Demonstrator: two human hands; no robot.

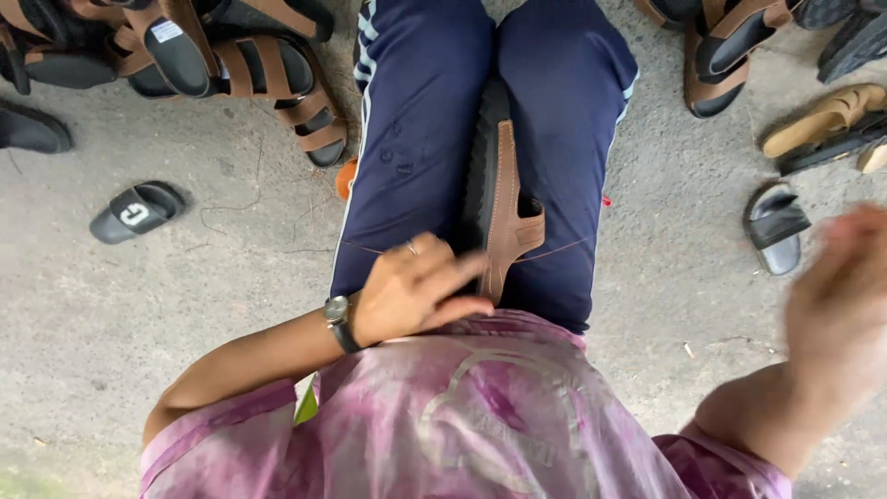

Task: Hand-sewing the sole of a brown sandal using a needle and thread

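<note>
Sandal: brown sandal (506, 208) with a black sole, stuck between the person's knees in blue pants (416, 120). It stands on its edge.
Long way: it runs straight away from the body, toward the top of the picture.
Left hand: left hand (411, 291) rests at the near end of the sandal. Its fingers (462, 270) are bent and touch the sole and strap there. It is the closer hand.
Right hand: right hand (836, 305) is up in the air, well off to the right side, far from the sandal. It is very blurry, so I cannot tell if its fingers are open or closed.
Thread: thin reddish thread (564, 248) goes across the lap from the sandal toward the right.
Around: more sandals (268, 65) lie on the grey floor (185, 305).
Hard to see: the far end of the sandal hides between the legs. I cannot see a needle.
</note>
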